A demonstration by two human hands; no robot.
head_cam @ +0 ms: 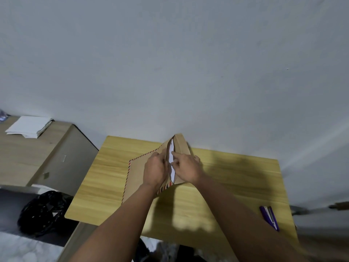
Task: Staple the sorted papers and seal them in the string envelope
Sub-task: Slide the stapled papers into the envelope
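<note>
A brown envelope [137,173] with a red and blue striped border lies on the yellow wooden table [105,178], its mouth pulled open toward the right. White papers [171,154] show inside the opening, mostly tucked in. My left hand [155,170] grips the envelope's upper layer at the mouth. My right hand [186,167] pinches the edge of the papers, with its fingers at the raised flap [182,143]. A purple stapler [270,217] lies on the table at the right, apart from both hands.
A grey wall stands right behind the table. To the left is a lower wooden cabinet [24,159] with a stack of white sheets [29,126] on top. A black plastic bag [42,210] sits on the floor at the left.
</note>
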